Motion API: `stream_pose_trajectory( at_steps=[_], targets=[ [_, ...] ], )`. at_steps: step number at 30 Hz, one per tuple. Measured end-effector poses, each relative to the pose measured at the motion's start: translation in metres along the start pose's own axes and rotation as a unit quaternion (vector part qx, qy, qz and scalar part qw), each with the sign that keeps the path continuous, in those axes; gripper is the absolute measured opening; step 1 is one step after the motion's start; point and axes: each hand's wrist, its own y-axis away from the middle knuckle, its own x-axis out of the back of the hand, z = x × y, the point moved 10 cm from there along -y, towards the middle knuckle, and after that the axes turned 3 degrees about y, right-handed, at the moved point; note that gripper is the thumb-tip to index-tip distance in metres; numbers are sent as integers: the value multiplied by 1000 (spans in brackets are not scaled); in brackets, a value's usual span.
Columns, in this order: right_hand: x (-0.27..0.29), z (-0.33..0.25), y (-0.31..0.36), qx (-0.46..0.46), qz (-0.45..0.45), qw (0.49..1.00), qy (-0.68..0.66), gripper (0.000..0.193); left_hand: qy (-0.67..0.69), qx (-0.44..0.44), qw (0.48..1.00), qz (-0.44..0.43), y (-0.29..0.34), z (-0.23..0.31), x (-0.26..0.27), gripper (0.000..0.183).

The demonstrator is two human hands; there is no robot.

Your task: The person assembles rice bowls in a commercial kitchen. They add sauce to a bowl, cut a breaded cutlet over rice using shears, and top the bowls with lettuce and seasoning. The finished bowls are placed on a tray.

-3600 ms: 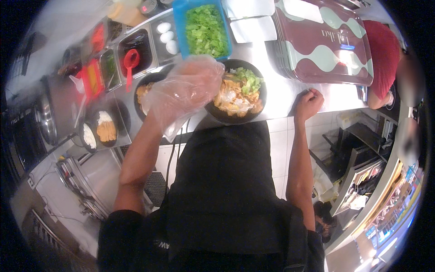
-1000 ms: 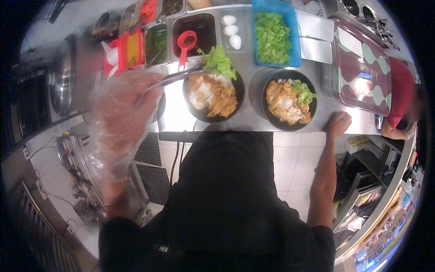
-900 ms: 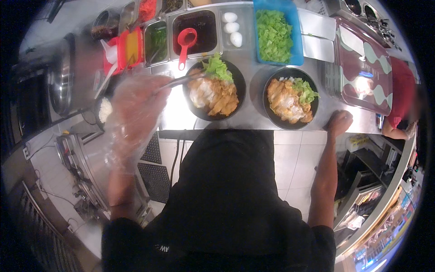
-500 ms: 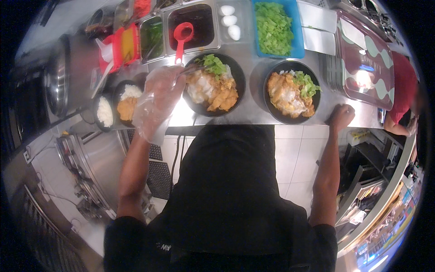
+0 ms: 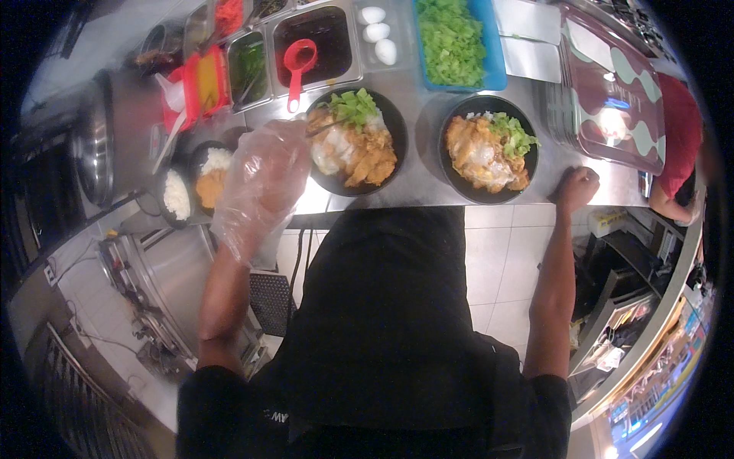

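My left hand point(image 5: 267, 164), in a clear plastic glove, is closed round a thin metal utensil point(image 5: 324, 128). The utensil's narrow end reaches over the left black bowl point(image 5: 402, 145); its grip is hidden, and I cannot tell its exact kind. That bowl holds rice, golden fried pieces point(image 5: 370, 161) under a pale glossy topping, and shredded lettuce point(image 5: 356, 109) at the far side. A second black bowl point(image 5: 489, 199) stands to its right with similar food and lettuce point(image 5: 515, 135). My bare right hand point(image 5: 579, 189) rests as a fist on the counter's near edge, right of this bowl.
Behind the bowls are a blue tub of lettuce point(image 5: 453, 46), white eggs point(image 5: 376, 32), and a pan of dark sauce with a red ladle point(image 5: 297, 69). Smaller bowls with rice point(image 5: 177, 195) lie left. Stacked trays point(image 5: 619, 99) stand right, near another person's red sleeve point(image 5: 679, 145).
My left hand has turned, drawing its wrist slightly nearer, and the utensil's tip sits a little lower over the left bowl. The whole view has shifted slightly. My right fist stays on the counter.
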Motion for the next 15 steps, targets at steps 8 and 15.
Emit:
stream_pose_trajectory(
  at_steps=[8, 15],
  targets=[
    [-5, 6, 1, 0, -3, 1000, -12, 24, 30, -8, 997, -67, -7, -9, -33, 30],
    [-10, 14, -3, -4, -14, 1000, -17, 25, -48, -98, 994, -18, -1, 3, -36, 33]
  ],
)
